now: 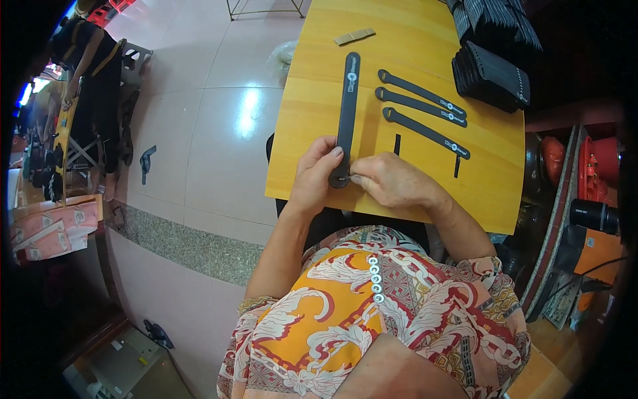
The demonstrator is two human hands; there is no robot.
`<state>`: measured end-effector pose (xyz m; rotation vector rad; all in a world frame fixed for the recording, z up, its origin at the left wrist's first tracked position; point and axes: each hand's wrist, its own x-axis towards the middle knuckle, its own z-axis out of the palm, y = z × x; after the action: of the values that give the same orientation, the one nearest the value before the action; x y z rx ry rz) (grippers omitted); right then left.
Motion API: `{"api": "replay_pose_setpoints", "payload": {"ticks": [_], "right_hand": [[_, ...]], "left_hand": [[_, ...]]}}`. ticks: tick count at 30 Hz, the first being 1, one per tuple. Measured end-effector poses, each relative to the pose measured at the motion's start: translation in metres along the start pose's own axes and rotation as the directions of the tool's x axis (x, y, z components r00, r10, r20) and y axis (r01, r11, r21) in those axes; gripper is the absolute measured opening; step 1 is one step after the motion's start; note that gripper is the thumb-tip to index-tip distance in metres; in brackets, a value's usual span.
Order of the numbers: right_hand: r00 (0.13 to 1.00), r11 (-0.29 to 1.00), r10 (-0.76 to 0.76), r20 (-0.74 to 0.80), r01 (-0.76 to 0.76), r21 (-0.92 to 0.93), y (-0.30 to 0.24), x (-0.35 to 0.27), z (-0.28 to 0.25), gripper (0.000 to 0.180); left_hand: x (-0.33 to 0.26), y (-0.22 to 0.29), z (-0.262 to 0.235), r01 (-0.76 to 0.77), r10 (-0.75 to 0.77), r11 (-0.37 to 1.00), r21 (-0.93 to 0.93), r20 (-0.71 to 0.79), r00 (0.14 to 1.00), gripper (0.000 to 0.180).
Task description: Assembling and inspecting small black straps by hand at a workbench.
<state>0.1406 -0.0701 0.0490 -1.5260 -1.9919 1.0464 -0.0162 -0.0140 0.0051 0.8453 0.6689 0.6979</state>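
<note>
A long black strap point(348, 100) with a rounded, slotted end stands out from my hands over the yellow table. My left hand point(316, 174) grips its near part, thumb on top. Close to the slotted end, my right hand point(392, 179) is closed in a pinch; whatever it pinches is too small to make out. Three similar black straps point(425, 133) lie side by side to the right, each with a slot at one end and white print at the other. Two short thin black strips point(397, 144) lie near my right hand.
The yellow table point(319, 73) carries a small tan strip point(355, 36) at the far side and stacked black straps point(492, 73) at the far right. Shelves with red items point(591, 169) stand right of the table. Another person point(90, 60) is at the far left.
</note>
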Motion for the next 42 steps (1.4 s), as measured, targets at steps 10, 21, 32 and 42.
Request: {"api": "replay_pose_setpoints", "payload": {"ticks": [10,21,32,42], "right_hand": [[0.994,0.997,-0.08,-0.07,0.081,0.014,-0.001,0.003,0.029,0.016],[0.968,0.983,0.074,-0.24,-0.03,0.182,-0.019,0.0,0.053,0.015],[0.982,0.975,0.07,-0.173,-0.031,0.219,-0.022,-0.004,0.048,0.016],[0.999,0.997,-0.006,-0.047,0.009,0.079,-0.021,-0.005,0.034,0.017]], "left_hand": [[0.002,0.014,0.008,0.053,-0.053,0.997,-0.053,0.007,0.999,0.027],[0.003,0.002,0.006,-0.057,0.017,0.947,-0.315,-0.127,0.992,0.027],[-0.001,-0.004,0.013,-0.206,0.15,0.948,-0.243,-0.228,0.962,0.028],[-0.003,-0.006,0.013,-0.182,0.121,0.944,-0.276,-0.222,0.968,0.028]]}}
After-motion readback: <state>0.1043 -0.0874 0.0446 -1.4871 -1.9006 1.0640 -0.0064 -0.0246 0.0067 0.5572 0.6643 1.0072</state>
